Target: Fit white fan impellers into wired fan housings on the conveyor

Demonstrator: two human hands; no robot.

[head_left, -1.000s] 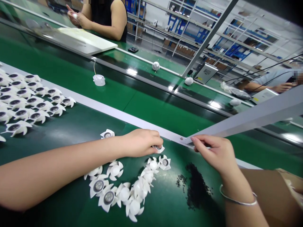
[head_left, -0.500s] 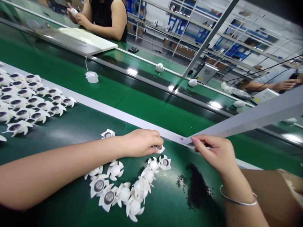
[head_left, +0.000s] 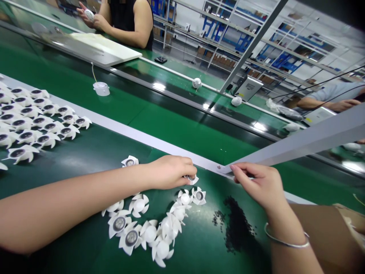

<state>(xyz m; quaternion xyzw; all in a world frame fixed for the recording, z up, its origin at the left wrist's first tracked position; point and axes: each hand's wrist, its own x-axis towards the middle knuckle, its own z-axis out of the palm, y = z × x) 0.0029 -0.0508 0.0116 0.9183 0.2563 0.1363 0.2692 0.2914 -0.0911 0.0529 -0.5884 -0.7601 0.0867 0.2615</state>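
My left hand [head_left: 171, 171] is closed over a small white fan blade [head_left: 192, 179] on the dark green mat, fingers curled round it. A loose heap of white fan blades [head_left: 154, 224] lies just below that hand, and one single blade [head_left: 129, 161] sits behind my wrist. To the right, my right hand [head_left: 258, 182] pinches something too small to make out, close to the silver rail [head_left: 137, 135]. A pile of tiny black parts [head_left: 236, 224] lies under it.
Rows of white fan blades [head_left: 37, 121] cover the mat at the left. A white round part with a wire [head_left: 101, 88] rides the green conveyor [head_left: 176, 133]. Another person holds a white part at top left [head_left: 89, 15]. A brown box [head_left: 327, 236] sits at the lower right.
The white round part with the wire has moved left along the conveyor, and white parts on the far belt have shifted right. Both of my hands stay where they were.
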